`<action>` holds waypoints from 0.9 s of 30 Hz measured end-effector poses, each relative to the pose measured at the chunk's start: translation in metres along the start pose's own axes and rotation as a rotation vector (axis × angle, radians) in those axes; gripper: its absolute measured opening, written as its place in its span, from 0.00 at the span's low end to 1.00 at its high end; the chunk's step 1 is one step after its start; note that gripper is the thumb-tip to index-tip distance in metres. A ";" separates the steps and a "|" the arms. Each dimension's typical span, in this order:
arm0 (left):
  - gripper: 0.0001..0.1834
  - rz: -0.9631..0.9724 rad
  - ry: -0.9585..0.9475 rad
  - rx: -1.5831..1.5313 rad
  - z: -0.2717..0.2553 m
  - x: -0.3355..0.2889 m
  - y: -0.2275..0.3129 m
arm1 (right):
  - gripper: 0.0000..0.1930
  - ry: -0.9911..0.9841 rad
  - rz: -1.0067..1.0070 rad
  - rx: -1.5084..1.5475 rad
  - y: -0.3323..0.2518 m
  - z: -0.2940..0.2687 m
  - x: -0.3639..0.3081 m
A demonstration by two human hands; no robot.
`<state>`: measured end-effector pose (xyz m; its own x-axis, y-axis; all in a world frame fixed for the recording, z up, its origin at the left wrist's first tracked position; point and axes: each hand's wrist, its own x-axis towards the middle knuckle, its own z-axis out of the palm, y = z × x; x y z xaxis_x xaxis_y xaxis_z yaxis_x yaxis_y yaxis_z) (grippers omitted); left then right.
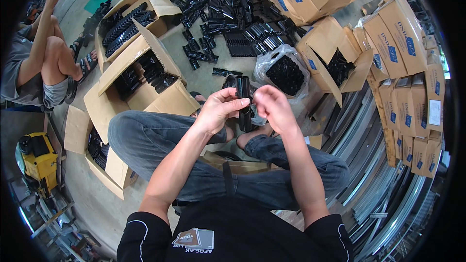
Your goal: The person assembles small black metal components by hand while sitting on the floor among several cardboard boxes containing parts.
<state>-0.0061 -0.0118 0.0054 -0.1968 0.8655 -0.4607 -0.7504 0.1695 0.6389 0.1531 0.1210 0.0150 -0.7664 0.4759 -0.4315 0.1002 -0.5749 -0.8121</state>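
Observation:
My left hand is closed round a glossy black ribbed plastic piece, upright in the picture, thumb across its middle. My right hand is just right of the piece with curled fingers smeared by motion. Whether its fingertips hold anything small, I cannot tell. Beyond my hands, a clear plastic bag holds many small black parts. More black pieces like the held one lie in a large pile on the floor, with a few loose pieces nearer to me.
Open cartons of black parts stand at left, including a big carton. Another open carton is at right, near stacked boxes. Long metal profiles lie to the right. A seated person is far left, above a yellow machine.

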 end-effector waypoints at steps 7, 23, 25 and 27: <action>0.08 -0.023 -0.003 -0.093 -0.002 0.002 0.000 | 0.11 0.320 0.045 0.409 0.032 -0.026 0.016; 0.08 0.102 0.328 -0.129 -0.017 0.014 -0.013 | 0.10 0.265 0.078 0.179 0.038 -0.014 0.017; 0.09 0.110 0.396 -0.157 -0.018 0.022 -0.017 | 0.11 0.308 0.104 0.139 0.038 -0.019 0.017; 0.10 0.121 0.432 -0.153 -0.022 0.025 -0.021 | 0.10 0.300 0.103 0.161 0.048 -0.023 0.019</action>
<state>-0.0090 -0.0048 -0.0335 -0.5087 0.5942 -0.6231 -0.7837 -0.0200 0.6208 0.1581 0.1179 -0.0407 -0.5343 0.5705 -0.6237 0.0478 -0.7163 -0.6961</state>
